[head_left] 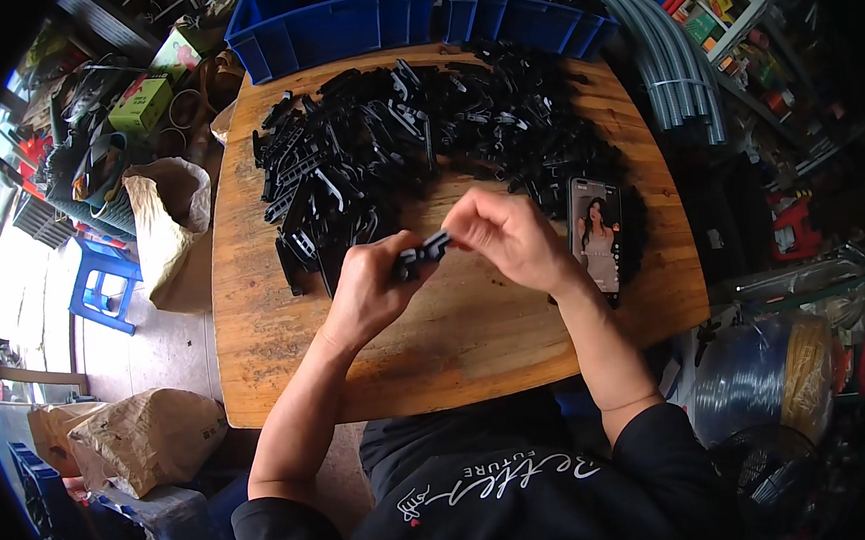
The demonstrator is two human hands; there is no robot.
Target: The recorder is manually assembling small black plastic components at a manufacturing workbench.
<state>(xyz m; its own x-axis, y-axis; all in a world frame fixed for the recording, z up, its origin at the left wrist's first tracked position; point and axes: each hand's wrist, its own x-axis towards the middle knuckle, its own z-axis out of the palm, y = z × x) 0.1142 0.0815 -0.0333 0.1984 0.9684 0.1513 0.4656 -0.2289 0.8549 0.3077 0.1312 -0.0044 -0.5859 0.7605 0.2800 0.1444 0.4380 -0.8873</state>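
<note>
Above the near middle of the wooden table (458,343), my left hand (378,284) is closed round a small black plastic part (420,259). The part's far right end sticks out of the fist. My right hand (505,233) is pinched at that end, its thumb and forefinger close together; whether it grips the part or some tiny piece is too small to tell. Beyond both hands spreads a large heap of black plastic parts (373,139), long and short ones mixed, curving round from left to right.
A phone (595,233) with its screen lit leans on the heap's right end. Two blue bins (335,26) stand at the table's far edge. Grey hoses (664,63) hang at the far right. Left of the table are a blue stool (104,283) and paper sacks (149,440).
</note>
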